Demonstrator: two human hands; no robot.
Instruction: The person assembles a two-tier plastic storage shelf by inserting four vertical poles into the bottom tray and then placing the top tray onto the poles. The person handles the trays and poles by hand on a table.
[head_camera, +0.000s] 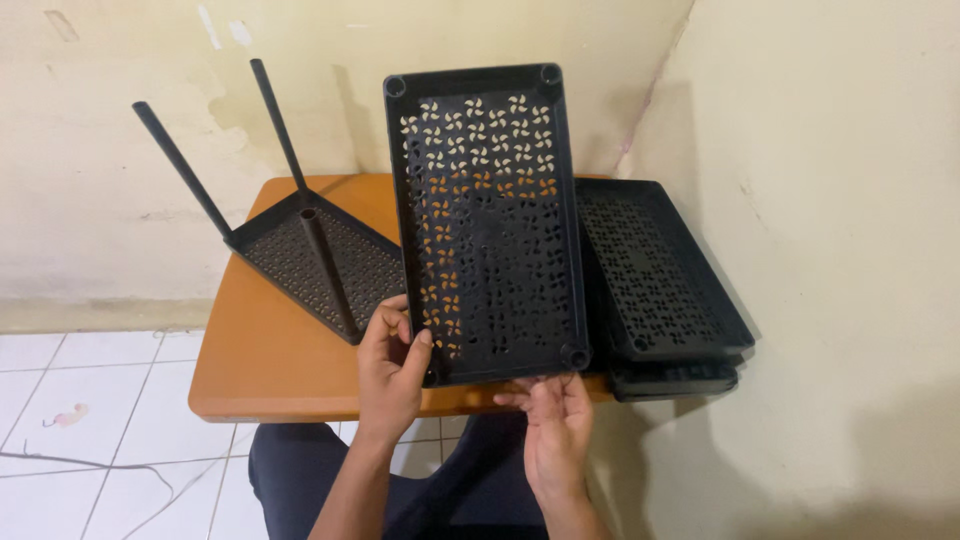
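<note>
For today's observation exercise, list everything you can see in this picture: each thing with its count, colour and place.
Held shelf panel: one, black, perforated, upright over the table's front edge.
Shelf panel with poles: one, black, three poles, on the table's left.
Stacked shelf panels: at least two, black, at the table's right, by the wall.
Table: one, orange-brown, against the wall.
Cable: one, white, on the tiled floor.
Left hand: grips the held panel's lower left corner.
Right hand: supports its bottom edge.
</note>
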